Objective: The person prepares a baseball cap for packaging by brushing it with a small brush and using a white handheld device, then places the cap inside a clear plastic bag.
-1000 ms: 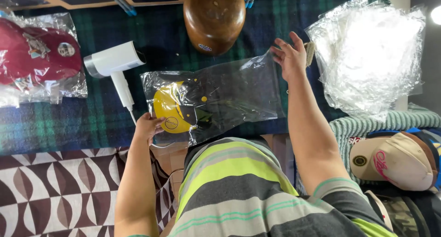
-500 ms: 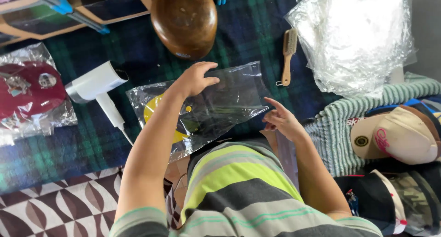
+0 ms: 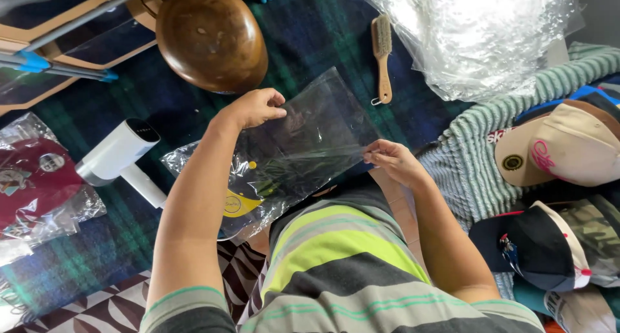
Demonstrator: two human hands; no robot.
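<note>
A clear plastic bag [image 3: 303, 146] with a yellow and black cap [image 3: 242, 201] inside lies on the plaid blanket [image 3: 310, 42] in front of me. My left hand [image 3: 255, 107] pinches the bag's far edge near its open end. The bag's near edge is pinched between the fingers of my right hand [image 3: 391, 160]. The cap sits at the bag's closed left end, partly hidden by my left forearm.
A brown wooden dome-shaped block [image 3: 210, 36] stands behind the bag, a wooden brush [image 3: 382, 55] to its right, a pile of clear bags [image 3: 478, 36] at the far right. A white handheld steamer [image 3: 119, 155] and a bagged red cap [image 3: 35, 184] lie left. Several caps [image 3: 558, 152] are stacked right.
My left hand moved from the cap end to the bag's far edge. My right hand came back from the far right corner and took the near edge. The view has tilted.
</note>
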